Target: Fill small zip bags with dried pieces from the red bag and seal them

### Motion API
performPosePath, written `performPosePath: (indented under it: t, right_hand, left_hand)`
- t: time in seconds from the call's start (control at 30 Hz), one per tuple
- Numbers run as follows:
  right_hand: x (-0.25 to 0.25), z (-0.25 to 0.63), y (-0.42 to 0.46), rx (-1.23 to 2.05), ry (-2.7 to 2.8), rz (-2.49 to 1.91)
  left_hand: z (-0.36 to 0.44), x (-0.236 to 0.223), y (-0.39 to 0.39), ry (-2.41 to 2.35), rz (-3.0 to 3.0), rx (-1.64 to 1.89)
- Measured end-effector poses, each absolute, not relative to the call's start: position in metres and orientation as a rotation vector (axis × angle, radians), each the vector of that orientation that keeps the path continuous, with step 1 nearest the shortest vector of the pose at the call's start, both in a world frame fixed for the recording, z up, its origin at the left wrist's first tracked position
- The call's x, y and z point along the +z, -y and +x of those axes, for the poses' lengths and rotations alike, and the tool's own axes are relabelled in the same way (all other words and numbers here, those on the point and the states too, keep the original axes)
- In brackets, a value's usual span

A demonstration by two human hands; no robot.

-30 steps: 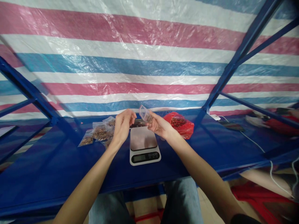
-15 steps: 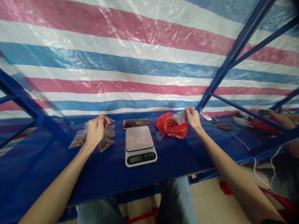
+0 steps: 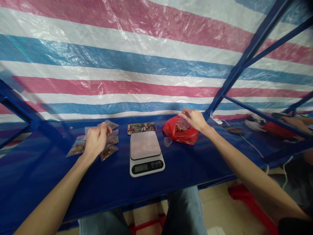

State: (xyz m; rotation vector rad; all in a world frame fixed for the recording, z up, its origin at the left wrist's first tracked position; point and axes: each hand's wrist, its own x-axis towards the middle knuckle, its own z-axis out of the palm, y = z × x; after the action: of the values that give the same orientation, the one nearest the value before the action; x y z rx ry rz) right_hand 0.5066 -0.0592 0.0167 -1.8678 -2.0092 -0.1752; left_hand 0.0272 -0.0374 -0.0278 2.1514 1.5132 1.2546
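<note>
Head view: my right hand (image 3: 192,119) has moved off the digital kitchen scale (image 3: 145,153) and is pinching a small clear zip bag (image 3: 183,124) down on top of a red plastic bag (image 3: 179,133). My left hand (image 3: 96,142) is staying curled narrow above filled zip bags (image 3: 77,149) of brown dried pieces; can't tell if it's gripping anything. A small plastic cup (image 3: 167,141) is sitting just beside the red bag, right of the scale.

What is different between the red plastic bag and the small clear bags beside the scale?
The red plastic bag is bigger than the small clear bags. It is bunched up; they lie flat. It sits right of the scale; they sit left. Both hold brown pieces.
</note>
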Motion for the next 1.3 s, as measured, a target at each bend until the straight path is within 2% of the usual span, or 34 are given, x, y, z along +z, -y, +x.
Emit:
performPosePath:
  t: [0.13, 0.43, 0.57, 0.7, 0.83, 0.93, 1.03, 1.3]
  right_hand:
    - [0.022, 0.516, 0.061, 0.283, 2.104, -1.728]
    - [0.048, 0.522, 0.056, 0.210, 1.952, -1.699]
    - [0.058, 0.511, 0.085, 0.167, 1.834, -1.635]
    - [0.022, 0.477, 0.160, -0.326, 1.747, -1.498]
    - [-0.043, 0.437, 0.239, -0.489, 2.172, -1.364]
    - [-0.072, 0.421, 0.271, -0.404, 2.361, -1.473]
    - [-0.077, 0.415, 0.277, -0.215, 2.446, -1.524]
    - [-0.075, 0.414, 0.220, 0.016, 2.479, -1.434]
  left_hand:
    - [0.026, -0.028, 0.036, -1.524, 2.168, 1.240]
    - [0.024, -0.031, 0.036, -1.538, 2.234, 1.216]
    - [0.026, -0.031, 0.039, -1.506, 2.233, 1.235]
    - [0.027, -0.032, 0.041, -1.483, 2.251, 1.239]
    - [0.029, -0.034, 0.041, -1.482, 2.266, 1.222]
    - [0.032, -0.034, 0.042, -1.486, 2.267, 1.200]
    - [0.035, -0.033, 0.043, -1.480, 2.265, 1.166]
    - [0.035, -0.030, 0.047, -1.508, 2.300, 1.136]
